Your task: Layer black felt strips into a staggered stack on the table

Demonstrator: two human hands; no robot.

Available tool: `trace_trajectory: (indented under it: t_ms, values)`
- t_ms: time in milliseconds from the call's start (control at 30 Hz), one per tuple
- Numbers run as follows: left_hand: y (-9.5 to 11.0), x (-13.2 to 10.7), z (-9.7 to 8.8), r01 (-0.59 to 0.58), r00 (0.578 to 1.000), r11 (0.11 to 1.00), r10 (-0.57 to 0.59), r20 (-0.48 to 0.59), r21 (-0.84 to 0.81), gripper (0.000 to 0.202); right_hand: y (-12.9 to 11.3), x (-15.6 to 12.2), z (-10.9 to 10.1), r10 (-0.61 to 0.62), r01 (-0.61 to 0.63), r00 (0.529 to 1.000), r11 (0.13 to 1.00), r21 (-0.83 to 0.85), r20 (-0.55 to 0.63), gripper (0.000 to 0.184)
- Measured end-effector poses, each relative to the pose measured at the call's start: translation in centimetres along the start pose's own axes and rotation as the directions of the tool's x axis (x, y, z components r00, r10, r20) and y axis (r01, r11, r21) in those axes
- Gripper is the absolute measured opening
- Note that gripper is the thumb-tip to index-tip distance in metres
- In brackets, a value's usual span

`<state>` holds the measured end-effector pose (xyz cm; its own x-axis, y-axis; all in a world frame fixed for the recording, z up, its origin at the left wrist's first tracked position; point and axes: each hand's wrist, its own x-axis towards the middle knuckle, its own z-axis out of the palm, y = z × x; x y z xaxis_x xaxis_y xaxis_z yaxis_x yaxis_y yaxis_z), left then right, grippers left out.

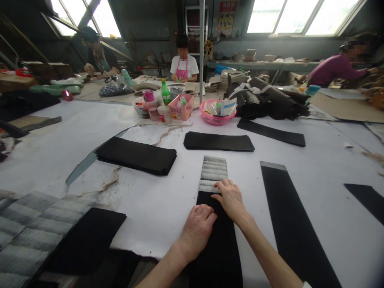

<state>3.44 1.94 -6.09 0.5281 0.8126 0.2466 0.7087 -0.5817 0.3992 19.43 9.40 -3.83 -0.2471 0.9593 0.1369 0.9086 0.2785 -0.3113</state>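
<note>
A long black strip [220, 244] lies in front of me on the white table [156, 200], overlapping a staggered row of strips with shiny grey-white edges [213, 172]. My left hand [196, 228] rests knuckles-up on the strip's left edge, its fingers curled down against the material. My right hand [230, 199] lies flat on the strip's far end, fingers stretched toward the grey edges. Neither hand lifts anything.
Another fanned black strip row [294, 224] lies at right, black stacks [136, 156] [218, 141] lie ahead, and grey-banded sheets [33, 228] at lower left. A pink bowl [217, 113], a pink box [181, 107] and bottles stand farther back. Three other people work at far tables.
</note>
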Motion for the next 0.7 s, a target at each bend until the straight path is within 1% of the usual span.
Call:
trace_trajectory:
  t_ms: [233,300,367,433,467,533,567,633,700]
  values:
    - [0.0,-0.2,0.2,0.005,1.0,1.0,-0.005,-0.002,-0.002,0.022,0.3,0.7,-0.2,0.013,-0.013,0.997,1.0,0.002,0.072,0.022]
    - [0.0,-0.1,-0.1,0.023,1.0,0.999,-0.023,-0.005,-0.024,0.021,0.4,1.1,-0.2,0.008,-0.008,0.996,1.0,0.0,0.094,0.02]
    - [-0.1,0.4,-0.8,0.043,0.999,0.995,-0.042,0.02,-0.091,0.02,0.5,1.4,-0.2,-0.003,0.003,0.994,1.0,0.001,0.108,0.019]
    - [-0.6,1.3,-1.9,0.094,0.995,0.986,-0.091,0.033,-0.138,0.022,0.5,1.6,-0.2,-0.015,0.015,0.994,1.0,0.003,0.112,0.019]
    - [-0.9,1.9,-2.5,0.123,0.992,0.984,-0.12,0.027,-0.133,0.024,0.5,1.7,-0.2,-0.021,0.021,0.994,1.0,0.003,0.111,0.02]
    - [-1.9,3.4,-3.4,0.176,0.984,0.983,-0.177,-0.004,-0.057,0.028,0.4,1.6,-0.3,-0.032,0.032,0.994,0.999,0.0,0.101,0.021]
    - [-2.5,4.2,-3.7,0.186,0.982,0.982,-0.187,-0.013,-0.007,0.031,0.3,1.5,-0.3,-0.036,0.036,0.995,0.999,-0.002,0.093,0.021]
    - [-3.8,5.7,-3.9,0.174,0.985,0.982,-0.175,0.004,0.072,0.037,0.1,1.3,-0.4,-0.039,0.04,0.996,0.999,-0.009,0.078,0.021]
    - [-4.9,6.8,-3.8,0.133,0.989,0.985,-0.14,0.053,0.108,0.038,-0.1,1.0,-0.4,-0.051,0.052,0.997,0.998,-0.023,0.049,0.02]
